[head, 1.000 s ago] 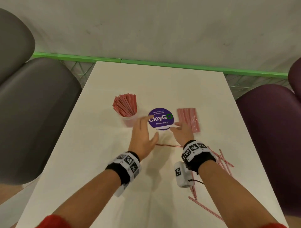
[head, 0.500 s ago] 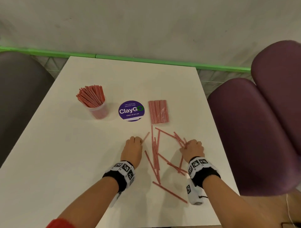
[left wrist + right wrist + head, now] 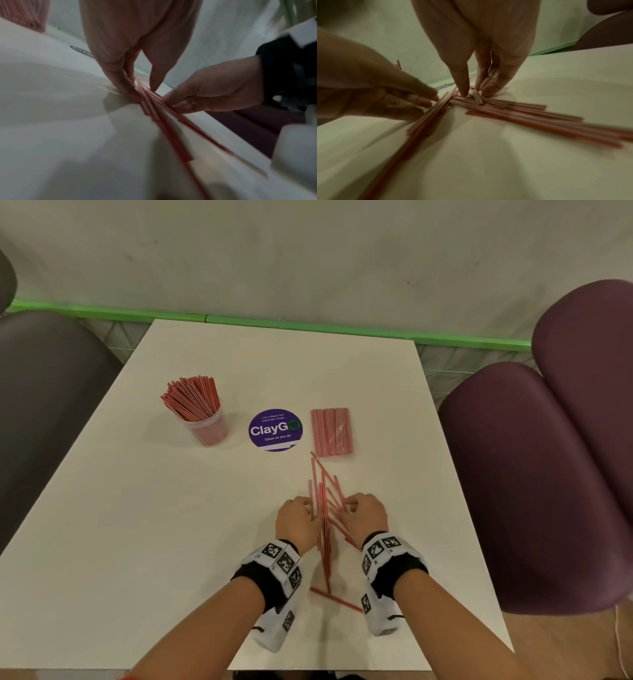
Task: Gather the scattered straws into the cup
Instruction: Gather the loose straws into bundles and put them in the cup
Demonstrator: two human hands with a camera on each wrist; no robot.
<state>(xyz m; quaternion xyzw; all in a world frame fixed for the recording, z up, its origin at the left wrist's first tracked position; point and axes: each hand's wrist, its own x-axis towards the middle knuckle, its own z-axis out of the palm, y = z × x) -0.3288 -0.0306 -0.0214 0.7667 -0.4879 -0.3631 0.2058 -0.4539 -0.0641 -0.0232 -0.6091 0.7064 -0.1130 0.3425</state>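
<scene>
The loose straws (image 3: 323, 508) are being pressed together on the table (image 3: 137, 542), between the two hands, in front of the packet (image 3: 331, 431). They are lying crossed and fanned in a narrow heap, with one straw (image 3: 335, 599) lying apart near the table's front edge, between the wrists. The left hand (image 3: 297, 522) is being held against the heap's left side, its fingers (image 3: 120, 81) pointed down and fingertips set on the straws and the table; nothing is being clasped. The right hand (image 3: 364, 517) is being held against the right side, its fingers (image 3: 496, 79) likewise stretched down, tips resting on the straws' ends, thumb beside them. Whether any straw is being pinched cannot be told, as both wrist views are blurred. The cup (image 3: 205, 424) is being left untouched at the far left, well apart from the hands, already packed with straws leaning out to the left. A round purple sticker (image 3: 275, 429) is lying between the cup and the packet. Grey and purple seats are being shown at the table's sides
</scene>
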